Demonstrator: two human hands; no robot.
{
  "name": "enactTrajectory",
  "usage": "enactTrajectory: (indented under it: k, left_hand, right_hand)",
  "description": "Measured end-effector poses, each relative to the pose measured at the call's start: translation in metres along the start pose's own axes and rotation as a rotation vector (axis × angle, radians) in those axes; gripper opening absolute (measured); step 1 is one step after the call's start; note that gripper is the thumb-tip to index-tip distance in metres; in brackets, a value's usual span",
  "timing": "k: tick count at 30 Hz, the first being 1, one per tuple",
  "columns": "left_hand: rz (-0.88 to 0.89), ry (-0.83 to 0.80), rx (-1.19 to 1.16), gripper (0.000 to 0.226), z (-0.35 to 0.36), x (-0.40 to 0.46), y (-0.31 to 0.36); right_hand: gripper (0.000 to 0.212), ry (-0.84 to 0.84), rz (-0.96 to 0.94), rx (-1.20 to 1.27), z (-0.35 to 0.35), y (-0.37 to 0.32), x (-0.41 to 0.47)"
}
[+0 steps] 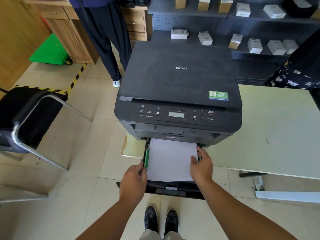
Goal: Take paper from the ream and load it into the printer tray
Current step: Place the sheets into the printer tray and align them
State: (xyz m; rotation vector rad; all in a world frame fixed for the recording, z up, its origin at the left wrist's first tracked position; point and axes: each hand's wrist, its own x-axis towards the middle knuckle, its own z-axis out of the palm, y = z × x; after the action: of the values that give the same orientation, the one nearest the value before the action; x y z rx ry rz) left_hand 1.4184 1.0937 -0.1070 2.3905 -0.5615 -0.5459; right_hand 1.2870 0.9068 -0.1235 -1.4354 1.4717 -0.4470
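Observation:
A black printer (178, 84) stands on a pale table, its paper tray (174, 188) pulled out toward me. A stack of white paper (170, 160) lies flat in the tray. My left hand (133, 182) grips the tray's left edge, fingers curled around the rim beside a green guide (147, 157). My right hand (201, 166) rests on the paper's right edge, thumb on top of the sheets and fingers down at the tray's right side. No ream is in view.
The pale table (277, 135) extends to the right of the printer. A black chair (29, 122) stands at left. A person in dark trousers (107, 40) stands behind the printer's left. Shelves with small boxes (242, 23) fill the back. My shoes (161, 220) are below the tray.

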Motion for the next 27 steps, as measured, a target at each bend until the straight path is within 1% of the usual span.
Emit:
enactTrajectory:
  k: [5,11,12,14,16,17,18,21,24,27]
  left_hand:
    - [0.036,0.002,0.012,0.027,-0.001,0.006,-0.001]
    - [0.055,0.003,0.013,0.026,0.001,0.011,-0.002]
    - [0.058,0.002,0.014,0.025,0.001,0.012,-0.002]
    - [0.057,-0.005,0.011,0.023,0.004,0.015,-0.004]
    - [0.057,-0.018,0.018,0.022,0.005,0.017,-0.004]
    - [0.064,-0.022,0.026,0.022,0.007,0.019,-0.003]
    - [0.073,-0.022,0.03,0.022,0.007,0.02,-0.003]
    - [0.07,-0.021,0.032,0.023,0.01,0.024,0.004]
    - [0.049,-0.019,0.04,0.026,0.013,0.029,0.007]
    - [0.018,-0.029,0.067,0.018,0.018,0.032,0.007]
  right_hand:
    - [0.045,0.014,-0.001,-0.008,0.01,-0.006,0.003]
    - [0.047,0.009,-0.003,-0.092,0.014,0.001,0.005]
    - [0.046,0.005,-0.027,-0.121,0.014,0.003,0.005]
    - [0.041,0.016,-0.137,-0.211,0.012,0.006,0.006]
    - [0.035,0.06,-0.25,-0.313,0.007,0.008,0.005]
    - [0.033,0.088,-0.276,-0.358,0.004,0.009,0.005]
    - [0.034,0.113,-0.275,-0.389,0.0,0.01,0.004]
    - [0.036,0.141,-0.176,-0.394,-0.012,0.02,0.005]
    - [0.021,0.105,-0.071,-0.373,-0.022,0.028,0.004]
    - [0.012,0.065,-0.039,-0.373,-0.027,0.031,0.001]
